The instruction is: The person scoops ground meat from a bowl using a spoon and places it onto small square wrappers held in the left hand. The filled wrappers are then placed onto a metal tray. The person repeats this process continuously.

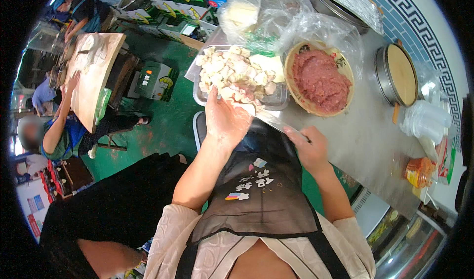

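Observation:
My left hand (227, 121) is raised palm up at the near edge of a clear plastic tray (278, 102), holding a pale dough wrapper (246, 108) at its fingers. In my right hand (313, 145) is a thin flat spatula (273, 120), its far end against the wrapper. Folded wontons (222, 66) are heaped in the tray, beside a stack of square wrappers (269, 65). Right of the tray, a wide patterned bowl (291, 84) contains pink minced meat (320, 81). How much filling lies on the held wrapper is hard to tell.
Clear plastic bags (266, 12) lie behind the tray and bowl. Along the right of the metal table (355, 131) are a round sieve (398, 75), plastic containers (426, 119) and an orange jar (418, 171). Someone in dark clothes (122, 190) is close on my left; others work at a wooden table (98, 79).

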`<state>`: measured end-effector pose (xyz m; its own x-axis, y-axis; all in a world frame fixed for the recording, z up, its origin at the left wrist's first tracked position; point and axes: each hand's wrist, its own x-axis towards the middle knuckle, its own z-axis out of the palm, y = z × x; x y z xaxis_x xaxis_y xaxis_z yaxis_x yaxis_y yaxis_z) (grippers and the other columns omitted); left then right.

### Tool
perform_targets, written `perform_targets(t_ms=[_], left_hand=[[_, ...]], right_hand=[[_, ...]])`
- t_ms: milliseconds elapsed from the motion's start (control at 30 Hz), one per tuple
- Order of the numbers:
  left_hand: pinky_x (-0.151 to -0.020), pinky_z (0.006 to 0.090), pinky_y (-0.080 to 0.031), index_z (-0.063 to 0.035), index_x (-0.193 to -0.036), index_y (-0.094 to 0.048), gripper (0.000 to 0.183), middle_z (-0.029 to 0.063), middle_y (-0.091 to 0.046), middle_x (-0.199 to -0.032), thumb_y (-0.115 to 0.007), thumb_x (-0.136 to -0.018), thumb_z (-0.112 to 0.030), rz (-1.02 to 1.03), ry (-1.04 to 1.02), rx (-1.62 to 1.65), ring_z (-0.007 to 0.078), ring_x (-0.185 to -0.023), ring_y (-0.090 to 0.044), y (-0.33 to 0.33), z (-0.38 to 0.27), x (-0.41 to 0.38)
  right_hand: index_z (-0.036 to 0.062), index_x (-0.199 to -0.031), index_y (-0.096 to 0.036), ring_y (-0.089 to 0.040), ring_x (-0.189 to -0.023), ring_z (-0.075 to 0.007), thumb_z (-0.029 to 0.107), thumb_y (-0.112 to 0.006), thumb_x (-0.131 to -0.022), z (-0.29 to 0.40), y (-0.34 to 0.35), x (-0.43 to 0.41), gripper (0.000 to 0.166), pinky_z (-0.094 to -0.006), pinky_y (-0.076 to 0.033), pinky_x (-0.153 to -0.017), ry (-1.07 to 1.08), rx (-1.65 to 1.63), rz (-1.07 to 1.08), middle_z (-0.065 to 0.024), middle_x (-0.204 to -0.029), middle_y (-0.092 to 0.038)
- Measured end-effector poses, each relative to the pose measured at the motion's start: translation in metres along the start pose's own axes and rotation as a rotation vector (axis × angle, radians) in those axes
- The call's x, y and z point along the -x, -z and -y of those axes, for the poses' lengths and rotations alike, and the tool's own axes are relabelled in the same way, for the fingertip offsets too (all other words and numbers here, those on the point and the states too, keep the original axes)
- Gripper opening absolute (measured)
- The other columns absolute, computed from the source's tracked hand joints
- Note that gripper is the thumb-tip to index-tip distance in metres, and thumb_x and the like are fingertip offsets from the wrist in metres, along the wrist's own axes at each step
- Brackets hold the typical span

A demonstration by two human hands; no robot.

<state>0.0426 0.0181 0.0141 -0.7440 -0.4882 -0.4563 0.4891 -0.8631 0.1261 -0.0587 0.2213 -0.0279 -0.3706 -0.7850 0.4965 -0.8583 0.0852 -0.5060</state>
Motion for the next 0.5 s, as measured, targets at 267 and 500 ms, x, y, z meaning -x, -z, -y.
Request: perform_targets(t_ms=[267,500], left_hand=[[-0.088,0.037,-0.052,0.0034,-0.125,-0.046,0.029,0.0141,-0.059,-0.109,-0.042,-0.098,-0.006,-0.016,-0.047,-0.181,0.0222,-0.091,-0.06,-0.006,-0.01,-0.008],[-0.094,0.0441,-0.049,0.0003,-0.109,-0.052,0.024,0.0101,-0.058,-0.097,-0.041,-0.1,-0.019,-0.134,-0.065,-0.199,0.0239,-0.09,-0.06,-0.019,0.007,0.013]], right_hand=[[0.0129,-0.091,-0.073,-0.051,-0.055,-0.0217,0.008,-0.076,-0.073,0.003,0.01,-0.012,0.018,-0.0329,-0.038,-0.047,0.074,-0.004,-0.139,-0.0036,-0.068,-0.052],[0.0152,-0.099,-0.071,-0.051,-0.056,-0.0216,0.009,-0.07,-0.078,0.01,-0.002,-0.035,0.022,-0.0344,-0.038,-0.047,0.04,-0.067,-0.035,-0.0048,-0.067,-0.052]])
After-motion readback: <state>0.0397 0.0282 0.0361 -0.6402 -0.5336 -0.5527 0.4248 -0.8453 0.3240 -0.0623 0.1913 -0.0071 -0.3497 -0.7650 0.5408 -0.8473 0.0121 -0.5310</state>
